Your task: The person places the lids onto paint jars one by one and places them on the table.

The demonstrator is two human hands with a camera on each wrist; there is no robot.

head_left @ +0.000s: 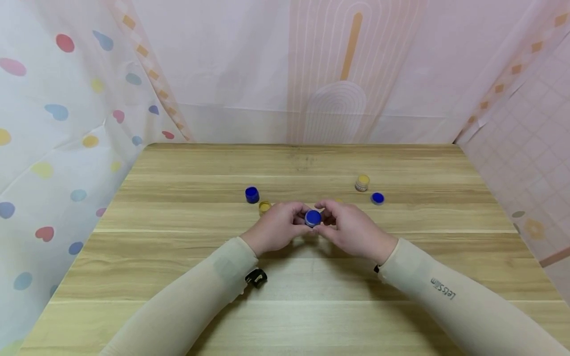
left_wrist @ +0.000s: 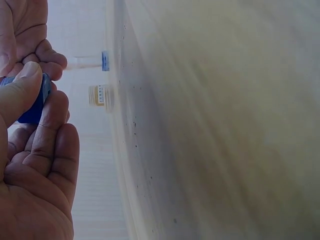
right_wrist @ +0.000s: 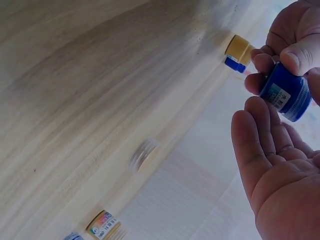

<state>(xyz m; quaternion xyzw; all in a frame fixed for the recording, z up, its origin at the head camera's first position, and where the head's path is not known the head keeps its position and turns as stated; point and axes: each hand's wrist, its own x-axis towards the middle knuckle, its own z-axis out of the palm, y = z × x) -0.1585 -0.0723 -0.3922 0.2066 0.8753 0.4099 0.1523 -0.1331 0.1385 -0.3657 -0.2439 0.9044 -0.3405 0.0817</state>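
Note:
My left hand [head_left: 278, 225] pinches a small blue paint jar [head_left: 313, 218] between thumb and fingers, above the middle of the table. In the right wrist view the jar [right_wrist: 284, 92] is tilted, its white label and ribbed blue end showing. My right hand [head_left: 356, 230] is at the jar's right side. Its fingers [right_wrist: 250, 142] are stretched out with their tips close to the jar. A yellow jar [head_left: 264, 207] stands just behind the left hand, partly covered by it. Farther back on the left stands another blue jar [head_left: 252, 195].
A yellow jar with a clear rim [head_left: 362, 183] stands at the back right beside a flat blue lid [head_left: 377, 198]. A clear lid [right_wrist: 143, 155] lies on the wooden table [head_left: 311, 316], mostly hidden behind my right hand in the head view. Patterned cloth [head_left: 222, 64] hangs behind the table.

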